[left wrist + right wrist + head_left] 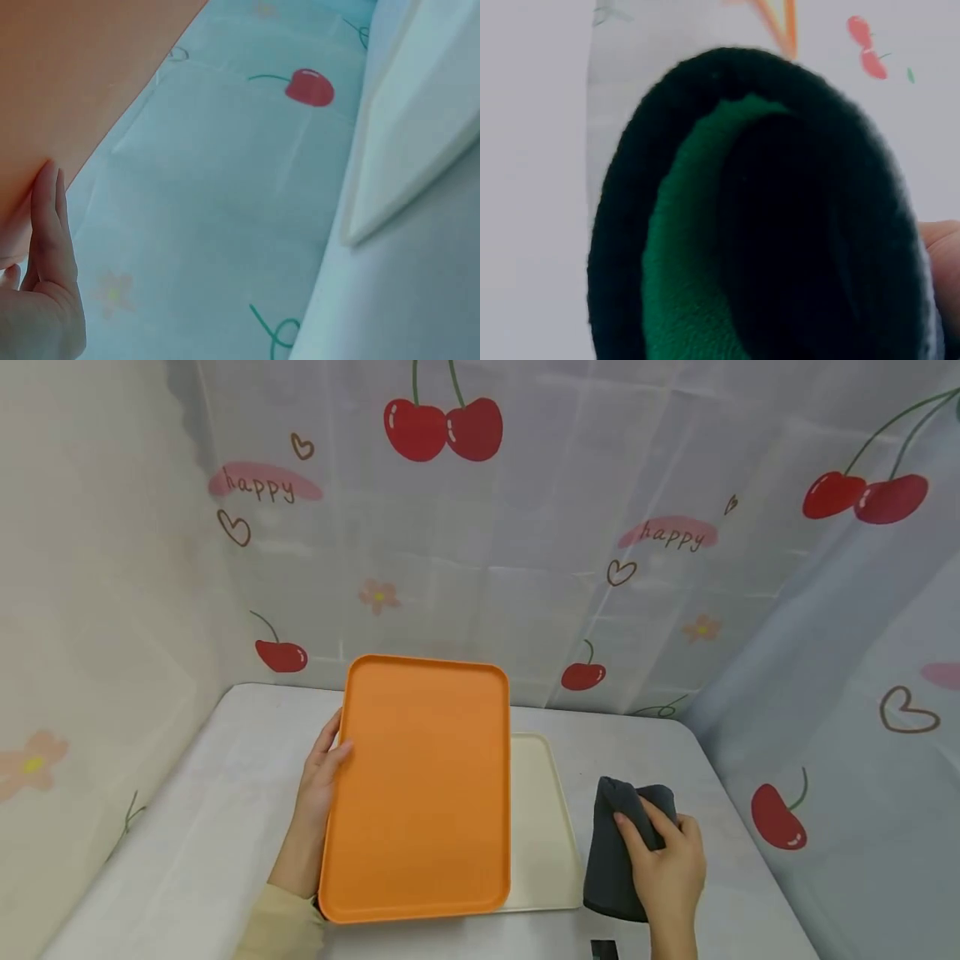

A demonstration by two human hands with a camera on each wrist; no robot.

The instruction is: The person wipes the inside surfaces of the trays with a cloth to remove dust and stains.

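An orange tray [423,793] is held up and tilted toward the head camera. My left hand [321,789] grips its left edge, with the thumb at the front rim and the other fingers behind. From below, the left wrist view has the fingers of that hand [52,247] against the tray's underside [82,67]. A folded dark grey cloth [611,877] is pinched in my right hand [671,868], to the right of the trays. The right wrist view looks into the cloth's rolled folds [619,262], where a green layer [682,255] shows.
Partly hidden behind the orange tray, a cream tray [536,827] lies on the white table [180,827]. A small black piece [604,950] is at the front edge of the view. Cherry-printed curtains [525,543] stand at the back and sides.
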